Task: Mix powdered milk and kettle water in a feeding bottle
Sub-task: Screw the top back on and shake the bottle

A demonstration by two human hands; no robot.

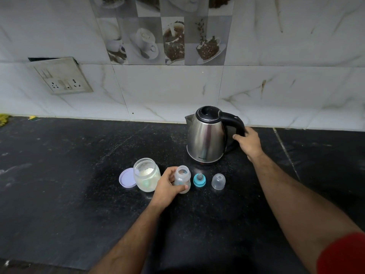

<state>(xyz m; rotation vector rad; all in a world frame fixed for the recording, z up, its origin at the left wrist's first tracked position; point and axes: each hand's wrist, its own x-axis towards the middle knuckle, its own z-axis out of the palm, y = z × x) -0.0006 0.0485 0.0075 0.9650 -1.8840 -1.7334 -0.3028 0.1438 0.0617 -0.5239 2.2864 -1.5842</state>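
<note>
A clear feeding bottle (183, 177) stands open-topped on the black counter (79, 165), and my left hand (167, 186) is wrapped around its lower part. Left of it stands an open jar of powdered milk (146, 175), with its lilac lid (127, 177) lying beside it. To the bottle's right lie the teal teat ring (199, 180) and the clear cap (218, 181). Behind them stands a steel kettle (206, 138) with a black handle. My right hand (249, 143) grips that handle's lower back. The kettle rests on the counter.
A marble-tiled wall (177, 89) runs along the back of the counter, with a socket plate (63, 76) at the left. Something yellow-green (3, 119) lies at the far left edge.
</note>
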